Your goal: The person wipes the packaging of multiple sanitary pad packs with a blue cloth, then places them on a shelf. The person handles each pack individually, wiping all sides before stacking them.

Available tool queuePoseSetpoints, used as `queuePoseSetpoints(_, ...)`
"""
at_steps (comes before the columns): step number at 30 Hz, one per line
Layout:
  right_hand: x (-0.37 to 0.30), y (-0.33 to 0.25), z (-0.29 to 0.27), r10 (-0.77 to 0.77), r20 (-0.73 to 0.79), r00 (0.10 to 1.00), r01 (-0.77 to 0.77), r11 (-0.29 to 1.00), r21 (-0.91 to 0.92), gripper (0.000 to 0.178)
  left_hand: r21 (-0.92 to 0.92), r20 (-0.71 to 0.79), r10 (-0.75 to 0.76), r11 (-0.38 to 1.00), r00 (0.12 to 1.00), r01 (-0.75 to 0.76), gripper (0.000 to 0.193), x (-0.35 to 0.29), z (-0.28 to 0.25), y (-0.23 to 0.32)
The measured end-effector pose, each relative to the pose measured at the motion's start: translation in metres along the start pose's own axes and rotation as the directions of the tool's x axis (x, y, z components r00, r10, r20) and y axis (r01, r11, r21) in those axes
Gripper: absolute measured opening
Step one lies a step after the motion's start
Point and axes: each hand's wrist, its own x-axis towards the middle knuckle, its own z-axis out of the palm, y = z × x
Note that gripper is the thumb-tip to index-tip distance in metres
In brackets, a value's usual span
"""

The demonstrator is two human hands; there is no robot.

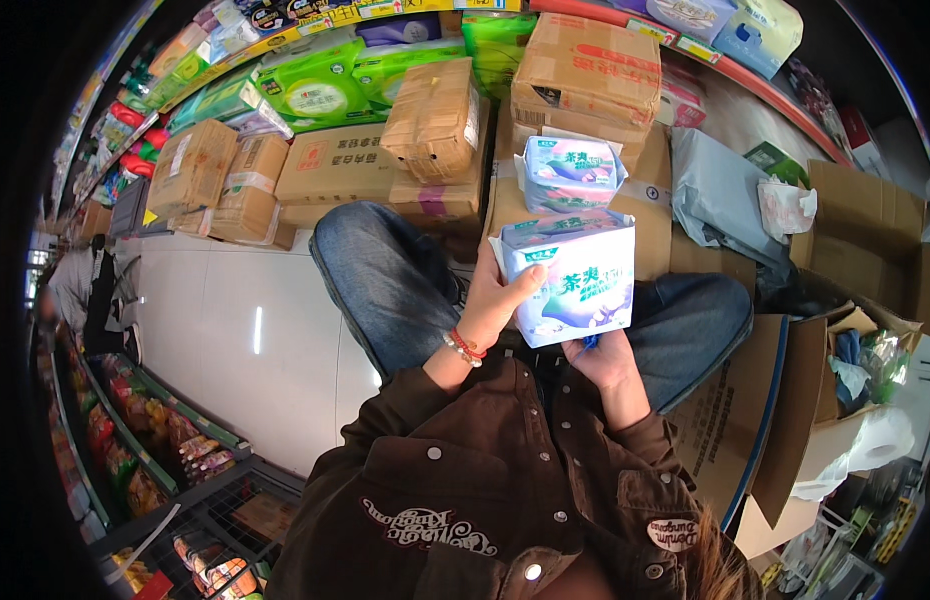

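My left hand [498, 301] grips the left side of a soft pastel blue-and-purple pack of sanitary pads [585, 280], thumb across its front. At its lower edge, my right hand [607, 358] holds the same pack from below, with most fingers hidden behind it. A small dark blue bit [591, 341] shows by the right fingers; I cannot make out what it is. Just beyond, a second matching pack [573, 172] stands on a large cardboard box [650, 232]. The held pack is tilted up over my lap, its printed front facing me.
Taped cardboard boxes [430, 118] line the shelf, with green packs [318, 84] behind them. On the right are a grey plastic bag [720, 188] and an opened carton [785, 430] with a white roll [883, 438]. Pale floor tiles [235, 330] and a black wire basket [210, 535] lie left.
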Motion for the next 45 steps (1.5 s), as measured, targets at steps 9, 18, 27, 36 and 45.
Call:
queuePoseSetpoints(9,-0.011,-0.044,-0.025,0.015,0.065,0.998,-0.014,1.000,-0.018,0.025,0.117,0.175,-0.019,0.993,0.984,-0.002,0.077,-0.001,-0.023,-0.011)
queuePoseSetpoints(18,-0.024,-0.066,-0.030,-0.180,-0.059,0.982,0.177,0.983,-0.048,0.020,0.481,0.221,0.039,0.865,0.975,-0.143,0.088,0.018,-0.037,-0.031)
queuePoseSetpoints(27,-0.023,-0.072,-0.034,-0.168,-0.014,0.986,0.168,0.986,-0.004,0.022,0.665,0.356,0.091,0.675,0.930,-0.321,0.096,0.081,-0.043,-0.046)
queuePoseSetpoints(36,-0.021,-0.088,-0.022,-0.242,-0.030,0.970,0.241,0.970,-0.045,0.024,0.724,0.259,0.085,0.642,0.962,-0.251,0.104,0.079,-0.049,-0.055)
queuePoseSetpoints(45,-0.017,-0.113,0.075,-0.550,0.147,0.822,0.544,0.683,-0.488,0.030,0.686,0.200,-0.091,0.724,0.975,-0.074,0.095,0.080,-0.076,0.001)
